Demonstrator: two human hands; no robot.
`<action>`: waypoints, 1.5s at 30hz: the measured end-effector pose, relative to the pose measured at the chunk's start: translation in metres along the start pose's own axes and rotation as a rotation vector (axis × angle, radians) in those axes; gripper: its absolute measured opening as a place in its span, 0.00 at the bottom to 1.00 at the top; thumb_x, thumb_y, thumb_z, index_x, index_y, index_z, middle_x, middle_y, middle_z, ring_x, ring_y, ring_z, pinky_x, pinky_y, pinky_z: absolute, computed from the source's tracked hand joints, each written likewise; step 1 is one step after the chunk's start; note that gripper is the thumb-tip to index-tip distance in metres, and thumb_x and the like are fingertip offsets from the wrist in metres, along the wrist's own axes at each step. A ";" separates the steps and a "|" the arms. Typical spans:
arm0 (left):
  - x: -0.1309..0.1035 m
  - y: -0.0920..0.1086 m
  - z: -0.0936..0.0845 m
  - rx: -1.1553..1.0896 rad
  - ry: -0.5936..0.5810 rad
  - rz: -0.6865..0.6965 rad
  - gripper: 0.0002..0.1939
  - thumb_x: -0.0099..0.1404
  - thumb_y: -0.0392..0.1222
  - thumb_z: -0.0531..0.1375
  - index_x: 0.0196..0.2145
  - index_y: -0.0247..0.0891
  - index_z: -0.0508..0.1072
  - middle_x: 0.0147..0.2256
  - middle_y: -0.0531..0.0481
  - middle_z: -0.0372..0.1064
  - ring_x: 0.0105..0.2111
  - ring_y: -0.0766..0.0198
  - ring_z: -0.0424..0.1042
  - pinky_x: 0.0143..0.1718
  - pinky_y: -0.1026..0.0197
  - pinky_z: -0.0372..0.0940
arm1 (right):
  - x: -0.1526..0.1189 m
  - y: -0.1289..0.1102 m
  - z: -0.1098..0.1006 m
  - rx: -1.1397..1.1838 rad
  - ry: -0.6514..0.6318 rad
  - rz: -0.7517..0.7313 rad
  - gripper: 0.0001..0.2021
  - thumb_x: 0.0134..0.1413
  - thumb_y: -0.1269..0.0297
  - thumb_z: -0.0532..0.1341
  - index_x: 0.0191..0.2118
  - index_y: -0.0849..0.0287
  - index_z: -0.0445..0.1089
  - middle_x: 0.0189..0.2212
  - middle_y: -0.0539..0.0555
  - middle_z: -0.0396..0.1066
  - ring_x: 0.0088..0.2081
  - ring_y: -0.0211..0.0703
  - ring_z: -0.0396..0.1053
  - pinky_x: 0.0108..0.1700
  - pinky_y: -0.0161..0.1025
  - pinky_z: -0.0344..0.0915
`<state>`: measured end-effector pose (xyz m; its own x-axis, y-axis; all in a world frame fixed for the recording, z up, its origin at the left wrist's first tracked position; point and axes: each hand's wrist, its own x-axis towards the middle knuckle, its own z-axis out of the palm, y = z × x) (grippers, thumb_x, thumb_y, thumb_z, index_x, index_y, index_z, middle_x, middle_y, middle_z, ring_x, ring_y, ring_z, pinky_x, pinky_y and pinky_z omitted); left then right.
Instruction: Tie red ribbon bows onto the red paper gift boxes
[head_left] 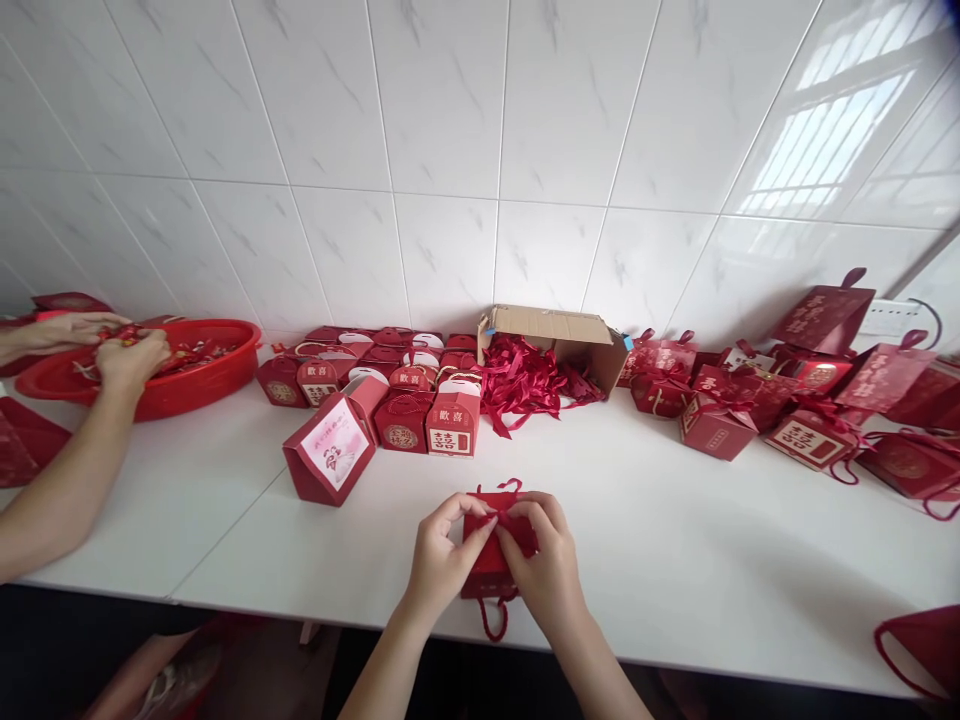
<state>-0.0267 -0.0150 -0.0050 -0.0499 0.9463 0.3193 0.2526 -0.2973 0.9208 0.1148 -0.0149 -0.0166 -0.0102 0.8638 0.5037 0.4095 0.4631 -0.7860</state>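
Observation:
A small red gift box (489, 584) rests near the table's front edge, between my two hands. Over its top, my left hand (442, 553) is closed, thumb and fingertips pinching a thin red ribbon (511, 486). My right hand (547, 560) pinches the same ribbon from the other side, its fingertips almost meeting the left ones. A loop of dark red cord (493, 625) hangs from the box towards me. The fingers hide part of the box top, so I cannot see how the ribbon is laid there.
A carton (551, 322) spills red ribbons (525, 375) at the wall. Left of it are rows of red boxes (401, 420) and a box with a pink picture (330, 450). More boxes (720, 425) stand right. Another person's hands (127, 350) work over a red basin (217, 375).

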 end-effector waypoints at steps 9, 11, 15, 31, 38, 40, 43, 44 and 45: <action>0.002 -0.002 0.002 -0.012 -0.028 0.028 0.03 0.64 0.36 0.55 0.31 0.38 0.66 0.32 0.51 0.70 0.38 0.63 0.70 0.43 0.61 0.65 | 0.004 -0.002 -0.005 0.124 -0.199 0.185 0.07 0.55 0.62 0.59 0.29 0.58 0.71 0.56 0.61 0.58 0.59 0.56 0.55 0.57 0.54 0.57; 0.005 -0.005 0.006 -0.010 -0.031 0.036 0.03 0.64 0.36 0.55 0.32 0.39 0.66 0.33 0.51 0.69 0.38 0.63 0.70 0.43 0.61 0.65 | 0.005 -0.002 -0.005 0.202 -0.254 0.246 0.09 0.55 0.61 0.59 0.29 0.57 0.72 0.62 0.58 0.52 0.64 0.57 0.46 0.62 0.56 0.49; 0.008 -0.011 0.010 0.014 0.049 0.059 0.02 0.64 0.38 0.56 0.35 0.39 0.63 0.33 0.51 0.66 0.37 0.63 0.69 0.42 0.59 0.66 | 0.006 -0.001 -0.001 0.288 -0.207 0.337 0.10 0.54 0.58 0.60 0.29 0.58 0.74 0.64 0.57 0.49 0.66 0.58 0.40 0.64 0.57 0.42; 0.006 -0.002 -0.012 0.137 -0.235 0.138 0.05 0.66 0.38 0.55 0.33 0.39 0.69 0.37 0.46 0.68 0.42 0.60 0.68 0.47 0.57 0.64 | -0.027 -0.003 -0.010 0.055 0.027 0.211 0.13 0.58 0.58 0.57 0.44 0.54 0.73 0.60 0.61 0.57 0.60 0.57 0.56 0.52 0.52 0.65; 0.011 0.017 -0.023 0.128 -0.372 0.099 0.06 0.64 0.35 0.54 0.33 0.39 0.71 0.37 0.47 0.70 0.40 0.61 0.70 0.46 0.59 0.65 | -0.005 0.008 -0.037 -0.005 -0.206 0.044 0.12 0.58 0.67 0.55 0.45 0.54 0.73 0.37 0.55 0.73 0.33 0.42 0.70 0.32 0.37 0.69; 0.011 0.019 -0.024 0.151 -0.372 0.084 0.06 0.64 0.36 0.54 0.34 0.39 0.71 0.37 0.47 0.71 0.40 0.61 0.70 0.45 0.60 0.65 | -0.001 0.002 -0.046 -0.056 -0.219 0.015 0.12 0.59 0.68 0.54 0.41 0.55 0.74 0.34 0.56 0.73 0.33 0.43 0.70 0.31 0.37 0.68; 0.011 0.019 -0.025 0.204 -0.368 0.071 0.06 0.65 0.37 0.53 0.35 0.39 0.71 0.37 0.48 0.71 0.40 0.61 0.70 0.46 0.60 0.64 | 0.001 -0.017 -0.064 -0.143 -0.397 -0.014 0.10 0.58 0.65 0.57 0.41 0.52 0.75 0.29 0.53 0.72 0.30 0.43 0.70 0.31 0.37 0.67; 0.012 0.019 -0.025 0.227 -0.366 0.068 0.07 0.65 0.38 0.53 0.35 0.40 0.71 0.38 0.48 0.72 0.40 0.61 0.70 0.46 0.60 0.64 | 0.003 -0.024 -0.069 -0.164 -0.488 -0.012 0.10 0.57 0.62 0.59 0.42 0.50 0.76 0.28 0.52 0.72 0.29 0.42 0.70 0.30 0.36 0.67; 0.012 0.019 -0.025 0.251 -0.365 0.066 0.07 0.65 0.38 0.53 0.36 0.40 0.71 0.38 0.48 0.72 0.41 0.61 0.70 0.47 0.59 0.64 | 0.006 -0.030 -0.074 -0.180 -0.557 -0.002 0.10 0.56 0.60 0.61 0.42 0.48 0.76 0.28 0.51 0.72 0.27 0.41 0.69 0.30 0.36 0.66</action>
<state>-0.0466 -0.0125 0.0216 0.3074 0.9223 0.2344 0.4727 -0.3617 0.8036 0.1703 -0.0385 0.0361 -0.4690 0.8597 0.2023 0.5568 0.4657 -0.6878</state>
